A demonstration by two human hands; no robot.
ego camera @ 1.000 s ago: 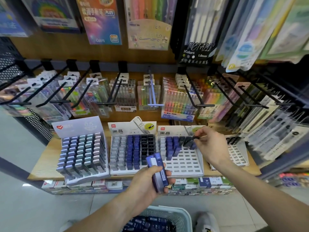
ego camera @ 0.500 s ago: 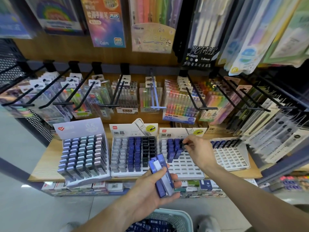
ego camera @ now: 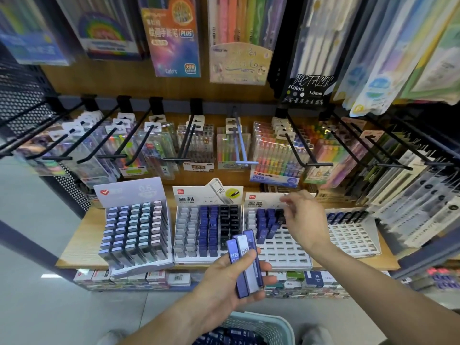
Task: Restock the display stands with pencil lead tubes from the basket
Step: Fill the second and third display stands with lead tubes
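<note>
My left hand (ego camera: 221,282) grips a small fan of blue pencil lead tubes (ego camera: 245,263) marked HB, held upright in front of the shelf edge. My right hand (ego camera: 305,220) hovers over the top rows of the third white display stand (ego camera: 286,252), its fingers loose and blurred, and I see nothing between them. Blue and dark tubes (ego camera: 267,220) fill that stand's upper left slots; its lower slots are bare. The pale green basket (ego camera: 276,324) sits below, with blue tubes (ego camera: 224,337) inside.
A lavender stand (ego camera: 134,232) full of tubes is at the left, and a white stand (ego camera: 206,232) with grey, blue and black tubes is beside it. A fourth stand (ego camera: 353,235) sits at the right. Black pegs (ego camera: 298,150) with pen packs jut out above the wooden shelf (ego camera: 82,245).
My right hand moved left along the third stand's top row with a dark tube, then lifted with loose fingers. My left hand's tubes have fanned out and risen slightly.
</note>
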